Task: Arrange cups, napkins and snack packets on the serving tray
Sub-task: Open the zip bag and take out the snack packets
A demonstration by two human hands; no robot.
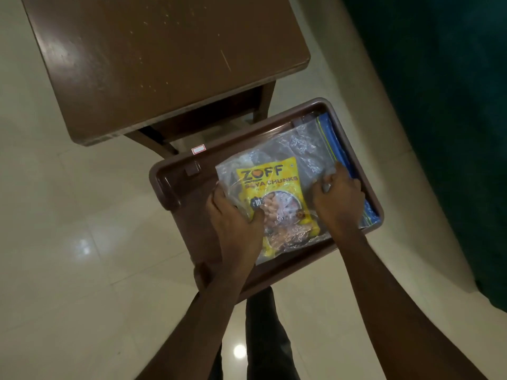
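A brown plastic serving tray point(175, 187) lies below me, beside a table. On it lies a clear zip bag point(299, 149) with a blue seal strip, and a yellow snack packet point(274, 182) shows through the plastic. My left hand point(233, 223) presses on the bag's near left corner, thumb on the packet. My right hand point(338, 198) grips the bag's right side near the seal. No cups or napkins are in sight.
A brown wooden table point(153, 58) stands at the upper left, its legs beside the tray. The floor point(63, 229) is glossy cream tile. A dark green surface point(439, 105) fills the right side. My dark trouser legs point(263, 325) show under the tray.
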